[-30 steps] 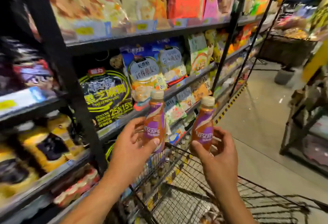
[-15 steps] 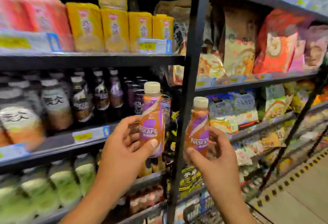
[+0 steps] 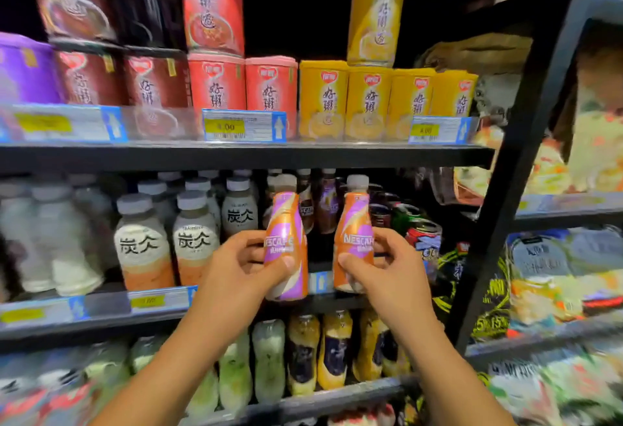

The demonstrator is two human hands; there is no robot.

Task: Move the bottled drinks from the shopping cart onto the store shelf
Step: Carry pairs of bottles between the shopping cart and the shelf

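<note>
From the head camera, both forearms reach up from the bottom of the view toward the middle shelf point(image 3: 101, 311) of a dark store rack. The left hand point(image 3: 236, 274) is wrapped around the lower half of an orange and purple coffee bottle point(image 3: 286, 247), thumb pressed across the front below the label and fingers curled behind, so the grip is closed on it. The bottle stands upright with its pale cap at the top.

The right hand point(image 3: 387, 274) holds a second coffee bottle point(image 3: 354, 240) of the same kind in the same way, thumb across the front and fingers point(image 3: 387, 240) wrapped round the far side, closed on it. This bottle is upright too, just beside the first with a narrow gap between them.

Both bottles are held in the air in front of the middle shelf, level with the drinks stored there. To their left stand white-capped milk tea bottles point(image 3: 194, 240); behind and to the right are dark bottles and cans point(image 3: 423, 233). The shelf above carries red and yellow tins point(image 3: 323, 98) behind price tags point(image 3: 244, 126). Below, green and yellow bottles point(image 3: 303, 358) fill the lower shelf.
</note>
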